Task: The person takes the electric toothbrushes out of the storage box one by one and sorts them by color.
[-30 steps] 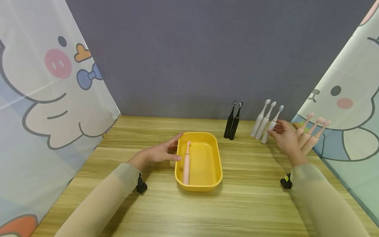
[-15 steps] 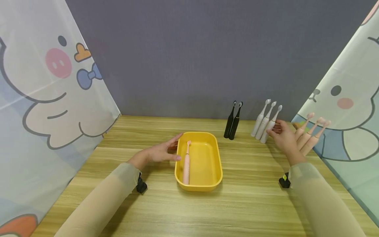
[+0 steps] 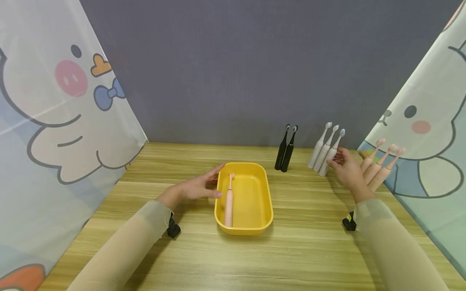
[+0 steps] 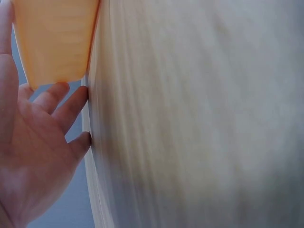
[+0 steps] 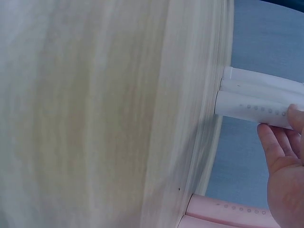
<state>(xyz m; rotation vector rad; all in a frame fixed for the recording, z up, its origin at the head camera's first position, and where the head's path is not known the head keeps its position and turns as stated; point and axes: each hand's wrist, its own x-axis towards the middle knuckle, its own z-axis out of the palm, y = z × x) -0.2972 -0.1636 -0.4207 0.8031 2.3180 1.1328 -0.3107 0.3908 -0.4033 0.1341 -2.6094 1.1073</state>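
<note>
My left hand lies at the left side of a yellow tray. Its thumb reaches over the rim and its fingers, loosely spread, touch the outer wall, as the left wrist view also shows. Inside the tray, along the left wall, lies a pink electric toothbrush. On the right, my right hand pinches the handle of the nearest white electric toothbrush between thumb and fingers. That toothbrush stands upright on the table against two other white toothbrushes; its handle shows in the right wrist view.
Two black electric toothbrushes stand upright between the tray and the white ones. Pink toothbrushes stand just right of my right hand, partly hidden by it. A grey panel rises behind the wooden table.
The white toothbrush in my right hand has shifted slightly left, up against the other white ones. My left hand, the tray and the pink toothbrush in it stay put.
</note>
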